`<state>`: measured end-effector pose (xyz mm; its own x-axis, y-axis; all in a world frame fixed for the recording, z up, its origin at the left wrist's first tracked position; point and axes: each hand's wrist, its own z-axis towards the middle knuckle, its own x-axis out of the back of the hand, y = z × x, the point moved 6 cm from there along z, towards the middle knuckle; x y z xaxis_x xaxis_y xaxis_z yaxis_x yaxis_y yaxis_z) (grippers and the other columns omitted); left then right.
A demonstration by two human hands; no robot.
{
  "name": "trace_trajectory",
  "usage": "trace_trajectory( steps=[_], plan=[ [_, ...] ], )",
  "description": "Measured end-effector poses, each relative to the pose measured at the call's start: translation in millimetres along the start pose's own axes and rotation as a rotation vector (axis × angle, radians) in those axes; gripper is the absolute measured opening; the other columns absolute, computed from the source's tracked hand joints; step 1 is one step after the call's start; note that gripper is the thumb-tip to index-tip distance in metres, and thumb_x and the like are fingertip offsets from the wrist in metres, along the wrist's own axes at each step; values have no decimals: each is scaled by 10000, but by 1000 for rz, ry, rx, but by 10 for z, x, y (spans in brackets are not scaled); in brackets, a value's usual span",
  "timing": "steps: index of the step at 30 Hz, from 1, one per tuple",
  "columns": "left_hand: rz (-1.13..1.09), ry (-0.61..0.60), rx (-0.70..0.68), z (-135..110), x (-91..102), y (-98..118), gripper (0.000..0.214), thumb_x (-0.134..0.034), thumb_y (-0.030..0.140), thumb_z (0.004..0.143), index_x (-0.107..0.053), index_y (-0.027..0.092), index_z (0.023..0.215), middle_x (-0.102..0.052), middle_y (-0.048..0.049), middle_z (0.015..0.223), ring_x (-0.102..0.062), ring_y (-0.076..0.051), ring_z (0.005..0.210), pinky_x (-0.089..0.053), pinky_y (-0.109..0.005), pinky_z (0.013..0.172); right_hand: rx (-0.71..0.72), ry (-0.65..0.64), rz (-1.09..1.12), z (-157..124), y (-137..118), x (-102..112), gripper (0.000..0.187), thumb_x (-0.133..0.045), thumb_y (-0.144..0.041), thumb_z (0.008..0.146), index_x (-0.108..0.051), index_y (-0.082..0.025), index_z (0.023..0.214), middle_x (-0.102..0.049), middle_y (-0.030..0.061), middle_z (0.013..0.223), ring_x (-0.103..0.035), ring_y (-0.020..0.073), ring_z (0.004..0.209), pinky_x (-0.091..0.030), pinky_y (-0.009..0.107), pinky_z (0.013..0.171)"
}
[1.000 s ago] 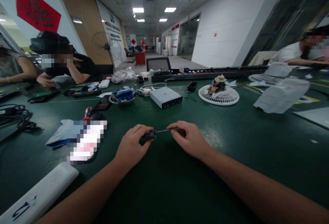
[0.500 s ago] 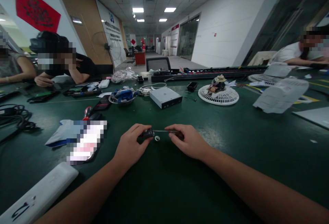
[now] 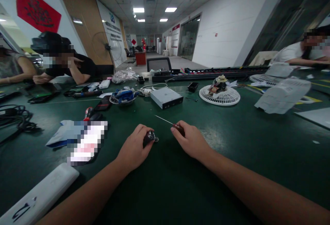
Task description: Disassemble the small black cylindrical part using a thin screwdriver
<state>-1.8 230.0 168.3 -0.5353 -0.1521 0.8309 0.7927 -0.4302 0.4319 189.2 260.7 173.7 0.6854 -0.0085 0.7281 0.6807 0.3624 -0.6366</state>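
Your screwdriver [image 3: 177,128] tip's out of the small dark part [image 3: 149,137] now, shaft angled up-left, clear of it. L hand [image 3: 134,147] grips the part; R hand [image 3: 190,140] pinches the screwdriver handle.

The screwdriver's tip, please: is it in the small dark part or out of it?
Out: the right hand holds the screwdriver angled up, its tip clear of the small dark part in the left hand.
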Motion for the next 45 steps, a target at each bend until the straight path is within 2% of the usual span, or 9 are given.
trace_trajectory(
  steps=[4, 12, 18, 22, 25, 28, 32, 36, 45],
  plan=[
    [44, -203, -184, -25, -83, 184, 308, -584, 165, 863, -550, 223, 1164, -631, -43, 1105, -577, -218, 1006, -463, -408, 891, 20, -44, 60, -8, -21, -65, 133, -547, -319, 883, -544, -190, 849, -621, 15, 715, -554, 149, 601, -386, 280, 558],
    [-13, -316, -363, -61, -108, 327, 362, -560, 143, 879, -528, 252, 1222, -630, -46, 1203, -560, -218, 1134, -427, -419, 971, 220, -188, 73, -82, -157, -208, 163, -637, -103, 743, -574, -191, 865, -621, 40, 880, -581, 177, 827, -439, 293, 709],
    [10, -272, -395, -86, -107, 314, 389, -534, 129, 896, -485, 246, 1263, -609, -51, 1261, -553, -216, 1152, -429, -414, 973, 148, -152, 64, -47, -97, -195, 73, -589, -120, 797, -581, -191, 783, -632, 9, 731, -578, 150, 664, -429, 287, 632],
    [58, -219, -302, -66, -91, 256, 401, -573, 140, 871, -484, 229, 1251, -631, -57, 1193, -585, -221, 1060, -462, -407, 917, 75, -72, 329, -20, -24, -188, 73, -516, -133, 857, -546, -197, 836, -688, 32, 876, -633, 146, 751, -491, 301, 714],
    [73, -187, -185, -51, -89, 182, 361, -604, 165, 849, -516, 222, 1194, -651, -51, 1097, -610, -216, 980, -491, -382, 867, -29, -117, 600, 8, 55, -284, 56, -506, -170, 873, -489, -205, 832, -696, 50, 923, -637, 146, 741, -521, 307, 681],
    [80, -139, -144, -50, -77, 148, 303, -606, 194, 852, -543, 219, 1148, -656, -44, 1042, -622, -209, 938, -507, -371, 841, -138, -142, 809, 28, 113, -355, 163, -609, -208, 817, -446, -212, 821, -700, 47, 902, -644, 151, 718, -541, 332, 699],
    [61, -72, -211, -51, -48, 172, 294, -613, 209, 869, -546, 215, 1155, -646, -45, 1102, -610, -200, 998, -500, -374, 893, -215, -108, 972, 20, 117, -346, 392, -779, -243, 670, -414, -221, 810, -696, 27, 877, -674, 175, 757, -553, 377, 772],
    [51, -37, -218, -39, -24, 167, 304, -639, 205, 855, -571, 219, 1150, -625, -50, 1138, -605, -199, 1012, -513, -357, 871, -196, -138, 947, -32, 28, -317, 441, -825, -264, 617, -428, -222, 804, -683, -3, 766, -675, 185, 711, -551, 384, 741],
    [97, -21, -295, -64, -12, 212, 364, -657, 301, 853, -582, 216, 1198, -686, -44, 955, -629, -203, 855, -506, -354, 746, -70, -129, 765, -101, -61, -250, 297, -763, -215, 695, -487, -211, 806, -703, 14, 829, -679, 176, 761, -545, 345, 735]
  ],
)
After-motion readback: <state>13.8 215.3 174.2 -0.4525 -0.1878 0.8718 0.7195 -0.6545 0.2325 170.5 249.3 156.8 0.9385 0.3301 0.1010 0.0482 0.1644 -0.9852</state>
